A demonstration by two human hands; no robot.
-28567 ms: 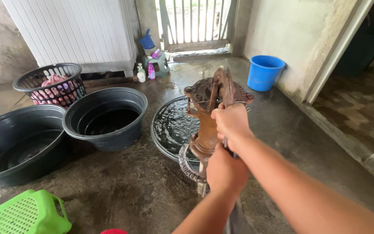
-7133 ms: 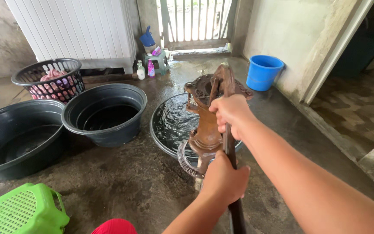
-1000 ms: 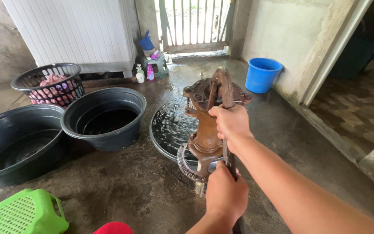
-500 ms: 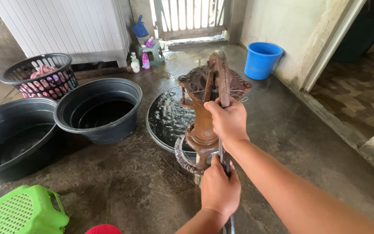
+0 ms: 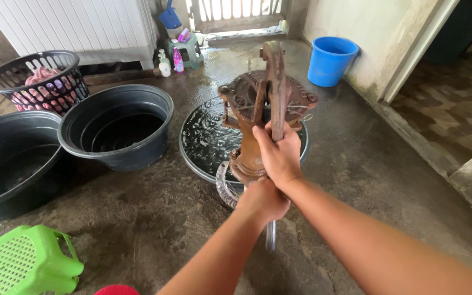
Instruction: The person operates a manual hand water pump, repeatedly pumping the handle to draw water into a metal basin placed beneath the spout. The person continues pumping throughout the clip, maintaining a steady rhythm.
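Head view: right hand [image 5: 279, 155] and left hand [image 5: 262, 199] both clench the rusty pump handle [image 5: 276, 87]; a water-filled basin [image 5: 208, 139] sits behind, black tubs [image 5: 117, 128] to the left.

Rusty rough iron pump [image 5: 258, 109], wet concrete floor [image 5: 154, 218]

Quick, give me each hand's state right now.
Left hand: closed around the pump handle, lower down.
Right hand: closed around the pump handle, higher up.
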